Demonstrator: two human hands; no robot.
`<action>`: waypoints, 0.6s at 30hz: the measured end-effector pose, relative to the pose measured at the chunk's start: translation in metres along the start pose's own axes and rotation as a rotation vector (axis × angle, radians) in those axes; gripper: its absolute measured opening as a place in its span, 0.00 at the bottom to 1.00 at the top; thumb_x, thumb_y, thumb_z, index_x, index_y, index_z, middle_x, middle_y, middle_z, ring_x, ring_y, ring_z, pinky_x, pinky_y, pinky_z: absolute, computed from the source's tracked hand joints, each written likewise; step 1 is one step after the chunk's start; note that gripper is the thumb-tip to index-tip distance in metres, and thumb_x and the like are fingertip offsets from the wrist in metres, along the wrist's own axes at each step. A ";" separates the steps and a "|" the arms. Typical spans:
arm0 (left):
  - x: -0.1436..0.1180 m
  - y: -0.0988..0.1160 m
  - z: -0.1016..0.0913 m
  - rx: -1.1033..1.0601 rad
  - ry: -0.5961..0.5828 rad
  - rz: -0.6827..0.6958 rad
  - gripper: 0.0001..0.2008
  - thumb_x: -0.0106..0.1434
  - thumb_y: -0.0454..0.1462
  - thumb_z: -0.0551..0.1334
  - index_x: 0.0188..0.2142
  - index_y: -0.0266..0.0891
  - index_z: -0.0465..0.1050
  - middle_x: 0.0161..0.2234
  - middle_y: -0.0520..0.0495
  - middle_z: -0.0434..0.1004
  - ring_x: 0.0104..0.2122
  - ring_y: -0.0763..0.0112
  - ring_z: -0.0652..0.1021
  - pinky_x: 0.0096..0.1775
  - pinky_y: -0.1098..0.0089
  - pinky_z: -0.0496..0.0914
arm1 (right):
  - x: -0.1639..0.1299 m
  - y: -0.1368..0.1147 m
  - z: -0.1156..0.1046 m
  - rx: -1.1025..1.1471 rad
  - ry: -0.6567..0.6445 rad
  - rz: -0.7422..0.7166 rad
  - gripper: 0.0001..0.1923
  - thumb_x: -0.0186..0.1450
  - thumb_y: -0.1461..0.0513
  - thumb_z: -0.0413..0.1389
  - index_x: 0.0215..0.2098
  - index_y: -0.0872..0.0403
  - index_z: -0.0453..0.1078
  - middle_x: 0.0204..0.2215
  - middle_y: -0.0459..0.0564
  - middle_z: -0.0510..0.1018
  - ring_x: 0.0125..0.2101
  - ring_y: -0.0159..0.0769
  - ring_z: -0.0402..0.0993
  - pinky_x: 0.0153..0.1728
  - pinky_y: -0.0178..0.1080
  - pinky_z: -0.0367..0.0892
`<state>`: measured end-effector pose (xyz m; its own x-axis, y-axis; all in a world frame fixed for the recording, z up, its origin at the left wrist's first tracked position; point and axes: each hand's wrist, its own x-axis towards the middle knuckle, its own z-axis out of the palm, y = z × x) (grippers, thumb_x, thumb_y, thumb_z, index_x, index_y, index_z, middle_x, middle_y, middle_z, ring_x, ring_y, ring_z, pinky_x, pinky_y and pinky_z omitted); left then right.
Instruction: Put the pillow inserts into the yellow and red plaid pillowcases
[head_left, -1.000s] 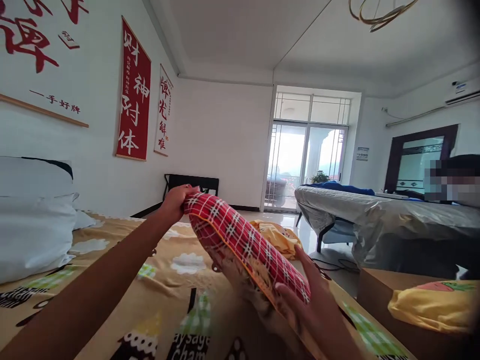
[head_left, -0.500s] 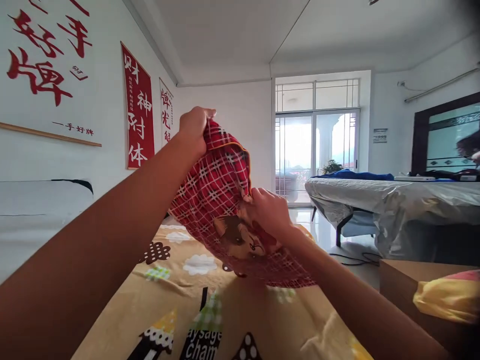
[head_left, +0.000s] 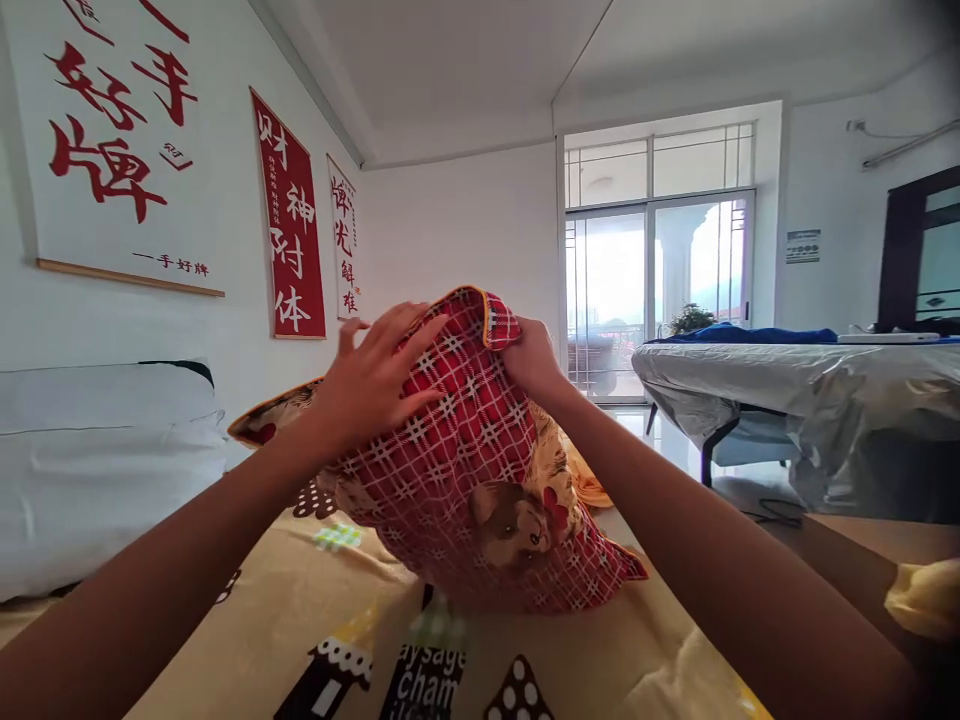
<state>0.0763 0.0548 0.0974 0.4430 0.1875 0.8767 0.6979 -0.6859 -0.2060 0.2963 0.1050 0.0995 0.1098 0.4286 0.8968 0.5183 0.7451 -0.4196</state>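
Observation:
A red plaid pillowcase [head_left: 442, 460] with white lines, a printed brown bear and orange piping stands tilted on the patterned bedspread. Whether a pillow fills it is hidden. Spread flat against its upper left side, my left hand [head_left: 379, 375] has its fingers apart. My right hand [head_left: 534, 358] is closed round the upper right edge, where a flap folds over; its fingertips are hidden behind the cloth. One piped corner points out to the left beyond my left wrist, and another rests low at the right.
Beneath lies a beige bedspread [head_left: 600, 670] with house and cloud prints. A white-covered piece of furniture [head_left: 97, 480] stands at left. On the right are a plastic-covered table [head_left: 825, 400], a chair [head_left: 750, 440], a cardboard box [head_left: 855, 540] and yellow cloth [head_left: 926, 600].
The pillowcase has come down and spread wider, its left corner now showing. My left hand has let go of the top edge and opened onto the cloth; my right hand has moved slightly up.

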 end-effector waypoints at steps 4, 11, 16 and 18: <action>-0.036 -0.072 -0.011 0.077 -0.240 -0.428 0.35 0.58 0.61 0.55 0.50 0.35 0.70 0.46 0.35 0.76 0.46 0.51 0.76 0.46 0.58 0.67 | 0.002 0.004 -0.005 0.079 0.227 0.074 0.09 0.57 0.58 0.52 0.24 0.54 0.66 0.21 0.43 0.69 0.25 0.31 0.61 0.27 0.36 0.57; 0.024 -0.093 -0.035 0.287 0.156 -0.371 0.24 0.68 0.52 0.48 0.31 0.38 0.72 0.25 0.47 0.72 0.28 0.68 0.70 0.30 0.69 0.56 | 0.054 -0.041 -0.028 -0.270 0.307 -0.049 0.08 0.60 0.63 0.52 0.24 0.55 0.67 0.21 0.47 0.69 0.27 0.36 0.65 0.33 0.42 0.64; 0.053 -0.087 -0.050 0.460 0.232 -0.314 0.22 0.68 0.50 0.52 0.26 0.38 0.69 0.21 0.49 0.67 0.24 0.68 0.67 0.28 0.68 0.50 | 0.068 -0.052 -0.042 -0.507 0.222 0.068 0.04 0.58 0.67 0.53 0.26 0.57 0.68 0.24 0.52 0.70 0.29 0.38 0.68 0.35 0.45 0.67; 0.055 -0.084 -0.053 0.422 0.271 -0.284 0.23 0.69 0.48 0.52 0.22 0.38 0.66 0.19 0.50 0.63 0.22 0.70 0.64 0.27 0.68 0.51 | 0.066 -0.044 -0.045 -0.570 0.289 0.055 0.04 0.58 0.66 0.53 0.27 0.57 0.68 0.25 0.53 0.71 0.30 0.40 0.69 0.36 0.47 0.67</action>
<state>0.0121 0.0857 0.1859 0.0841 0.0987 0.9916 0.9572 -0.2846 -0.0529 0.3189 0.0774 0.1834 0.3323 0.2444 0.9110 0.8663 0.3029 -0.3973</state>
